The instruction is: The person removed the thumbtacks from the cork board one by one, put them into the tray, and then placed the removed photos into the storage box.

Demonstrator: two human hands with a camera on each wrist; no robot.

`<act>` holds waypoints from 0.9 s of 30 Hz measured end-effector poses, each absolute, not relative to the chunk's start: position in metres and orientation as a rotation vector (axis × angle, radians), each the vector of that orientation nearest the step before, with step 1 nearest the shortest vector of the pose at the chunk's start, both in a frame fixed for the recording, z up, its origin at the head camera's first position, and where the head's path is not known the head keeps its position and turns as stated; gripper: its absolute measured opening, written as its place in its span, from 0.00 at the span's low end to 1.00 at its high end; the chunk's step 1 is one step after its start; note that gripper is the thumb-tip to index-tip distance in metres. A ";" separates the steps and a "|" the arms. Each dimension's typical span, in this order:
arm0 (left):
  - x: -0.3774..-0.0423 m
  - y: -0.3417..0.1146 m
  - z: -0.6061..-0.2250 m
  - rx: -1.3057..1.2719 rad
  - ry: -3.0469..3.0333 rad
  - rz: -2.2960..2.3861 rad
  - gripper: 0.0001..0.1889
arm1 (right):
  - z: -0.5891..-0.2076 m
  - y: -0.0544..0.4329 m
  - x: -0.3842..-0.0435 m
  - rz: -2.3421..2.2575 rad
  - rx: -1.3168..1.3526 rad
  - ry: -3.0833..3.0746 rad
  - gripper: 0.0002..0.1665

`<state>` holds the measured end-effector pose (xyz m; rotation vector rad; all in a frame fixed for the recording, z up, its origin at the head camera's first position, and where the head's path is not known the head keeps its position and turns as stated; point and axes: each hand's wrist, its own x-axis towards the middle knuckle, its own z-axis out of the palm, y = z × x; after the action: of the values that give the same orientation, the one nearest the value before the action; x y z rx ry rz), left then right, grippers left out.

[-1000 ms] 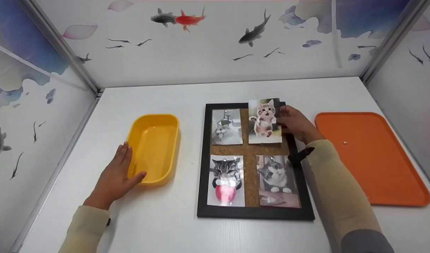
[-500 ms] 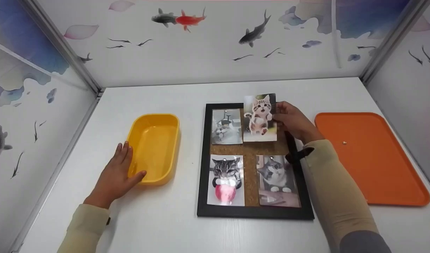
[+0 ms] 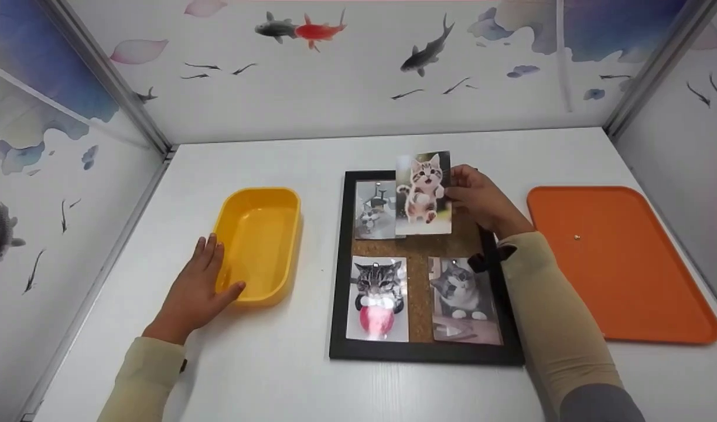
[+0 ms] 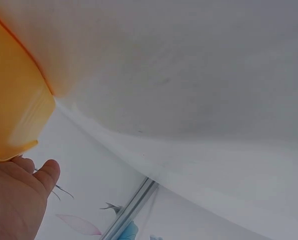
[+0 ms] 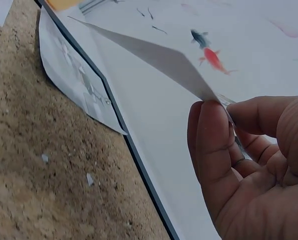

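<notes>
My right hand (image 3: 487,200) pinches the right edge of a kitten photo (image 3: 424,193) between thumb and fingers, above the upper part of a black-framed cork board (image 3: 418,319). In the right wrist view the photo (image 5: 153,55) shows its pale back, lifted off the cork. It overlaps the edge of a pale cat photo (image 3: 370,220) at the board's upper left. Two more cat photos sit below: one with a pink ball (image 3: 377,302), one of a grey-and-white cat (image 3: 463,302). My left hand (image 3: 191,290) rests with straight fingers on the near left rim of a yellow tub (image 3: 259,252).
An orange tray (image 3: 628,275) lies right of the board, with one small silver pin (image 3: 577,237) on it. Pins hold the other photos at their top edges. White walls printed with fish enclose the white table (image 3: 276,363) at the back and both sides.
My right hand has lifted the kitten photo and carried it left and up in the head view, uncovering cork at the board's upper right. The left hand stays on the tub.
</notes>
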<state>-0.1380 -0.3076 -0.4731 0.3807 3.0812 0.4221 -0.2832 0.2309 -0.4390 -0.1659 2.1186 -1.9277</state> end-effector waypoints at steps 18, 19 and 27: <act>-0.138 -0.307 -0.474 0.364 3.087 0.442 0.50 | -0.430 0.202 -0.285 -1.836 -0.289 2.207 0.15; -0.138 -0.307 -0.474 0.365 3.088 0.443 0.49 | -0.430 0.200 -0.285 -1.850 -0.277 2.191 0.14; -0.138 -0.307 -0.473 0.382 3.096 0.439 0.50 | -0.428 0.187 -0.286 -1.856 -0.255 2.136 0.15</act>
<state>-0.1377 -0.3074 -0.4725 0.3822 3.0957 0.4393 -0.2860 0.1870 -0.4280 -0.2547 2.1360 -1.8562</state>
